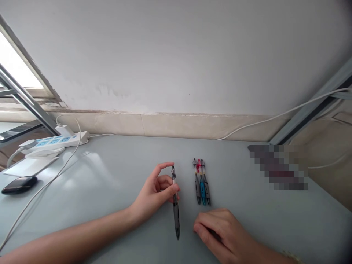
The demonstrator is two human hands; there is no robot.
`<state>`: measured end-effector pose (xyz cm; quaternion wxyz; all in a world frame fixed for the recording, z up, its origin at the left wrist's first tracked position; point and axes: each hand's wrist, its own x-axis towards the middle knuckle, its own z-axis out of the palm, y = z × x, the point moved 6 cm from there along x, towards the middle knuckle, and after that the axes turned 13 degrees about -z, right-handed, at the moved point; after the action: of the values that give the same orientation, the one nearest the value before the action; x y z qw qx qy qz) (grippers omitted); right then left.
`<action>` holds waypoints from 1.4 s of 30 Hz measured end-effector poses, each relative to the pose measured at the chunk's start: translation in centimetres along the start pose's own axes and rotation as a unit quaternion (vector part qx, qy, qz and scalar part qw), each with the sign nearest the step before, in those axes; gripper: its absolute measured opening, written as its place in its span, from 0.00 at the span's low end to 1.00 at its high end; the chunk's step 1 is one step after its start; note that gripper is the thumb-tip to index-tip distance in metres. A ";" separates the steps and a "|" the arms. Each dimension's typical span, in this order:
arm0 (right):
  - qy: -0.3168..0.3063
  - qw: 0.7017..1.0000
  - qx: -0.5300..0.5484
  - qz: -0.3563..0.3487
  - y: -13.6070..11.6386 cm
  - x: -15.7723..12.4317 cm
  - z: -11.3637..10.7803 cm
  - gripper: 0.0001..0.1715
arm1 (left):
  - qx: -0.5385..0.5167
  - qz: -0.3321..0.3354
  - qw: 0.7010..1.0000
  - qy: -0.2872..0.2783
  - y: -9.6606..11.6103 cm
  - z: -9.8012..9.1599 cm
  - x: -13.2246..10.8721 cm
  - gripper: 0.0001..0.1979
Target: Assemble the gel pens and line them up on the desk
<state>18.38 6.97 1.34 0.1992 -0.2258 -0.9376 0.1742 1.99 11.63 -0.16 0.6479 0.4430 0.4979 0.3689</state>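
Pen in hand: your left hand point(156, 192) pinches a black pen point(175, 203) between thumb and fingers, about midway along its barrel; the pen stands slightly off the vertical in the picture, clip end away from you, tip toward you, low over the desk point(115, 172).
Left hand: closed on the black pen, index finger curled above its top end, forearm coming in from the lower left.
Right hand: your right hand point(220, 231) rests palm down on the desk just right of the pen's tip, fingers loosely bent, holding nothing that you can see.
Row of pens: three pens point(202, 181) lie side by side and touching, just right of the held pen and just beyond your right hand; the middle one has a blue grip, and red shows near the top ends.
Far left: a white power strip point(52, 141) with a plugged charger lies by the wall, its white cable point(41, 189) trailing across the desk; a dark mouse point(19, 184) sits near the left edge.
Far right: a blurred patch hides something on the desk.
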 end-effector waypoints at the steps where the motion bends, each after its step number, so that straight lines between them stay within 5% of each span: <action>1: 0.006 1.000 -0.018 -0.013 -0.1 0.0 -0.1 0.21 | 0.019 -0.001 1.000 0.010 0.3 0.0 0.1 0.27; 9: 0.060 0.986 -0.141 -0.071 1.5 -0.4 -1.8 0.14 | 0.235 0.027 0.970 0.060 3.4 0.3 4.8 0.24; 16: 0.060 0.958 -0.232 -0.157 1.5 -0.1 -1.2 0.19 | 0.366 0.036 0.925 0.091 2.7 0.9 8.6 0.17; 21: 0.086 0.938 -0.267 -0.202 1.3 -0.1 -0.6 0.18 | 0.411 0.072 0.906 0.071 2.2 1.0 5.1 0.18; 25: 0.114 0.930 -0.265 -0.227 0.6 -0.3 -1.4 0.18 | 0.459 0.126 0.880 -0.008 1.4 2.3 0.4 0.16; 27: 0.133 0.930 -0.254 -0.230 0.0 -0.5 -2.4 0.16 | 0.517 0.188 0.833 -0.053 1.1 3.3 -1.7 0.18; 30: 0.212 0.940 -0.188 -0.191 -0.2 -1.2 -4.9 0.14 | 0.597 0.248 0.761 -0.061 0.8 3.9 -3.6 0.19; 34: 0.351 0.925 -0.116 -0.086 0.7 -2.6 -7.8 0.19 | 0.642 0.264 0.714 -0.089 0.5 4.4 -3.9 0.25; 38: 0.433 0.895 -0.104 0.020 1.8 -3.8 -9.0 0.13 | 0.660 0.274 0.694 -0.094 0.1 4.5 -3.4 0.22; 42: 0.504 0.848 0.076 0.148 3.8 -4.8 -9.4 0.04 | 0.652 0.288 0.696 -0.088 -0.1 4.3 -3.4 0.21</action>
<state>27.91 10.01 6.37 0.6326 -0.4023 -0.6479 0.1349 5.44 7.58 1.29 0.0996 0.9067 0.4022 0.0792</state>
